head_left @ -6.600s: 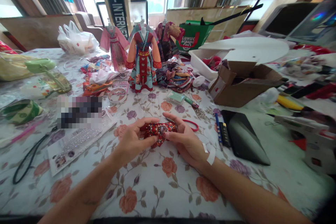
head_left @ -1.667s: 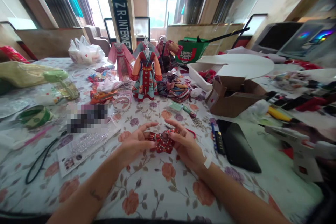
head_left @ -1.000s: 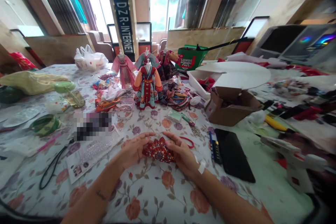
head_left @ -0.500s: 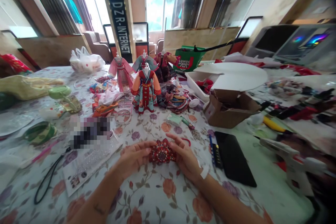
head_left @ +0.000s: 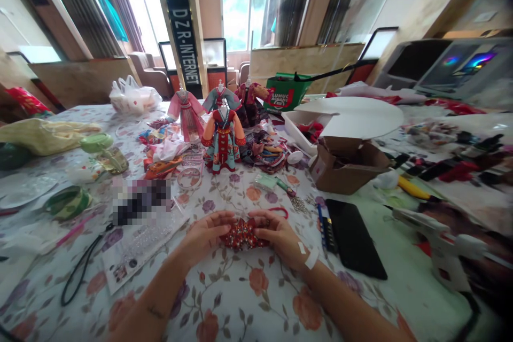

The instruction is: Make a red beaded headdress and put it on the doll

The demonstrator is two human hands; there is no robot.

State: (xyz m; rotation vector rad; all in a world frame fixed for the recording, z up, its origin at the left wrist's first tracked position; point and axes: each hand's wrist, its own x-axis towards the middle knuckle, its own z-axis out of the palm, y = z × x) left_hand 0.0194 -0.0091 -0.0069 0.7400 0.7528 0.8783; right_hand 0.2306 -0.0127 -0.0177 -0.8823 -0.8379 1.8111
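Note:
A small red patterned piece with beads or studs [head_left: 241, 235] is held between my two hands above the flowered tablecloth. My left hand [head_left: 208, 235] pinches its left side, thumb on top and fingers behind. On the right side, my right hand [head_left: 276, 232] grips it the same way, with white tape strips at the wrist. A red loop [head_left: 280, 209] shows just behind my right hand. Beyond the hands lie a pale green packet [head_left: 265, 181] and a pile of small metallic bits [head_left: 298, 203].
Small dressed figures [head_left: 223, 141] stand at the back centre. An open cardboard box [head_left: 344, 171], a black tablet [head_left: 355, 238] and a glue gun [head_left: 441, 246] are on the right. To the left are a bead sheet [head_left: 140, 246], a black cord [head_left: 80, 272] and a green-lidded jar [head_left: 106, 152].
My right fingers, raised and spread before, have closed down onto the red piece. The piece has tilted and shifted slightly left. The camera view has moved a little.

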